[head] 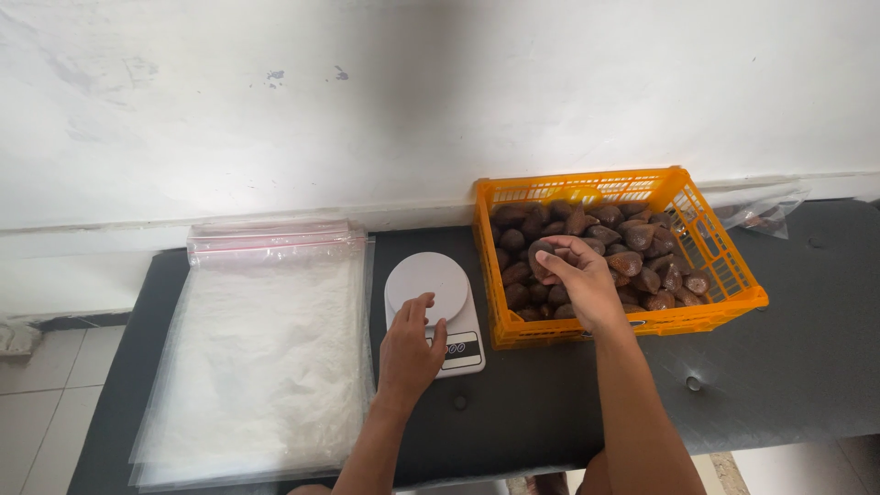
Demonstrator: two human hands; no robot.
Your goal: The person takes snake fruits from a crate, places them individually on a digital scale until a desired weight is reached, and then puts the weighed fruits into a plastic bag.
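A person's right hand [579, 280] lifts 1 brown, scaly-skinned fruit [541, 258] above an orange slotted plastic crate [724, 275], fingers and thumb clamped around it, the fruit held just over the heap of similar dark brown fruits [642, 252] that fills the crate. The left hand [410, 344] rests on a small white digital kitchen scale with a round weighing plate [426, 280], its fingers loosely spread and apart, their tips touching the near edge of the plate and the palm lying beside the scale's display panel [461, 348]. The scale sits just beside the crate's left wall on a dark grey padded tabletop [788, 367]. To the left of the scale lies a flat stack of clear plastic zip bags with a red seal strip [261, 357], covering much of that end of the table and reaching its front edge. Behind the crate on the right, another crumpled clear plastic bag [765, 209] lies against a scuffed white wall [440, 101]. Pale floor tiles [46, 367] show at lower left, beyond the table's end.
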